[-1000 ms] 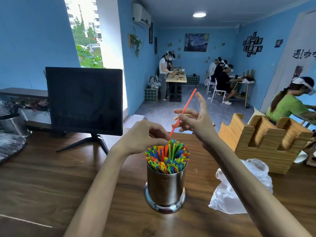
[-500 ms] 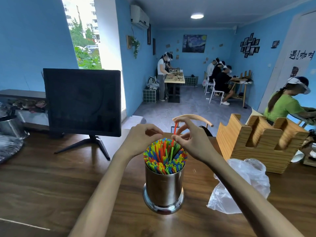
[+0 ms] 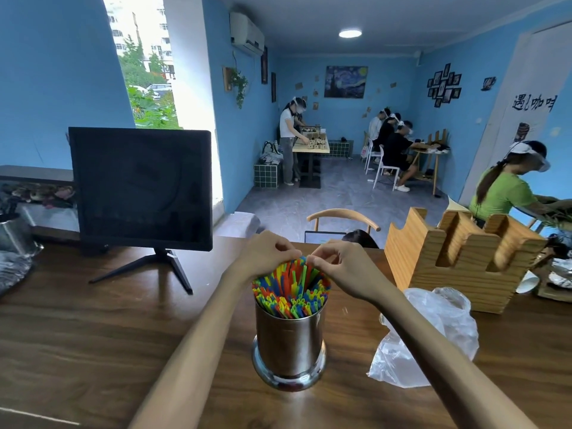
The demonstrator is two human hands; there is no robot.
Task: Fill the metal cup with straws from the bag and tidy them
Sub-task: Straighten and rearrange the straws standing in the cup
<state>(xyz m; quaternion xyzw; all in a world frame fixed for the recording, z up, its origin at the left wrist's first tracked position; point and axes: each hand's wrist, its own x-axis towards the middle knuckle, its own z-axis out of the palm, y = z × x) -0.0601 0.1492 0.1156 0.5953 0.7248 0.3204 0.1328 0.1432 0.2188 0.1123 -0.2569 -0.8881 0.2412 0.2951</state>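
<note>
A shiny metal cup (image 3: 289, 345) stands on the wooden table, packed with many coloured straws (image 3: 291, 292). Both hands hover at the far rim of the bundle. My left hand (image 3: 266, 253) has its fingers curled with the tips on the straw tops at the back left. My right hand (image 3: 335, 263) is curled too, its fingertips pinching or pressing the straw tops at the back right. The two hands nearly touch above the cup. An empty-looking clear plastic bag (image 3: 433, 335) lies crumpled right of the cup, partly behind my right forearm.
A black monitor (image 3: 140, 187) on a stand sits at the back left of the table (image 3: 77, 335). A wooden slotted holder (image 3: 458, 258) stands at the back right. A metal pot (image 3: 14, 233) is at the far left. People work at tables beyond.
The red straw that my right hand held up high has gone down into the cup. My right hand has dropped to the straw tops, close beside my left hand.
</note>
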